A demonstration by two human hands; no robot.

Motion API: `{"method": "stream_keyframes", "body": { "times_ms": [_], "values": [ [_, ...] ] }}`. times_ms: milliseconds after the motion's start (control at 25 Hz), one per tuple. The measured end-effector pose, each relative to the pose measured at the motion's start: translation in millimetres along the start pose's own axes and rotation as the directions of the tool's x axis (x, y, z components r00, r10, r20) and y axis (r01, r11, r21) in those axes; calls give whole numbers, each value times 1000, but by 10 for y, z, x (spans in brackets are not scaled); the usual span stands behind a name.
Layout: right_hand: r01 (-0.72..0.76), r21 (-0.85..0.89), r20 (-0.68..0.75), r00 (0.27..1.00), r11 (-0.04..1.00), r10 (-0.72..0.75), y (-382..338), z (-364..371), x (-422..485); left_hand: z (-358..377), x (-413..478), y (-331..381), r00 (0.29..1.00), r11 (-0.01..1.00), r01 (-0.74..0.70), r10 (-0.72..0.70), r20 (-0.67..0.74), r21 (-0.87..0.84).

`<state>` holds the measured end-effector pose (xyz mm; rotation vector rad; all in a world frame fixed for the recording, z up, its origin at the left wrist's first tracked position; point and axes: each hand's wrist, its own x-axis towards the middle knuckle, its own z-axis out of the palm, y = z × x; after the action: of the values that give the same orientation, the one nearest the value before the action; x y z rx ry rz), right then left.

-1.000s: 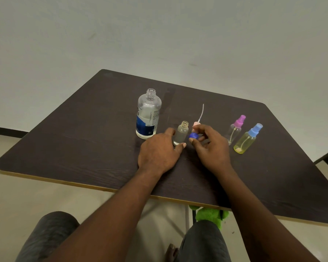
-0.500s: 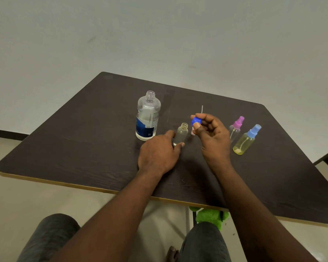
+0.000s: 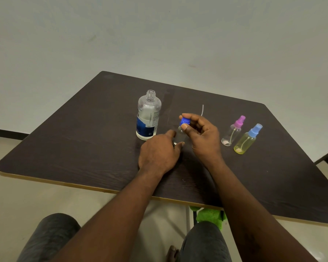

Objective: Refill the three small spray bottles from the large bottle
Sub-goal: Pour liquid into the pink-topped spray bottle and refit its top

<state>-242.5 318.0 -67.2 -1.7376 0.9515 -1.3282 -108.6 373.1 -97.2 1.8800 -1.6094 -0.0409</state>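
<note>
**A:** Which step is this?

**B:** Capping, I'd judge. The right hand (image 3: 201, 135) has a pinching grip on a blue cap (image 3: 185, 121). The small bottle (image 3: 179, 131) sits just beneath, with the left hand (image 3: 158, 153) curled round its base.

**A:** Next?

**B:** Seat the cap squarely. The large bottle (image 3: 148, 118) stands open, left of both grips.

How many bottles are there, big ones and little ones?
Big bottle: 1
Little bottles: 3, the pink-topped one, the blue-topped one, and a third one gripped by the left hand
Total: 4 bottles
</note>
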Motion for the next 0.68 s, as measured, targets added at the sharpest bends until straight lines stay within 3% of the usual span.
{"method": "stream_keyframes", "body": {
  "times_ms": [200,360,520,680],
  "values": [
    [-3,40,1,1000,999,3,-5,0,-21,-2,-5,4,1000,1000,6,-7,11,3],
    [32,112,-144,990,993,-16,-6,-54,13,-3,3,11,1000,1000,10,-10,5,11],
    [-166,-142,-217,967,976,133,160,-159,-14,5,-3,15,1000,1000,17,-18,5,17],
    [-79,-445,-77,996,892,50,240,-127,16,1,2,-1,1000,1000,19,-19,4,4]
  ]
}}
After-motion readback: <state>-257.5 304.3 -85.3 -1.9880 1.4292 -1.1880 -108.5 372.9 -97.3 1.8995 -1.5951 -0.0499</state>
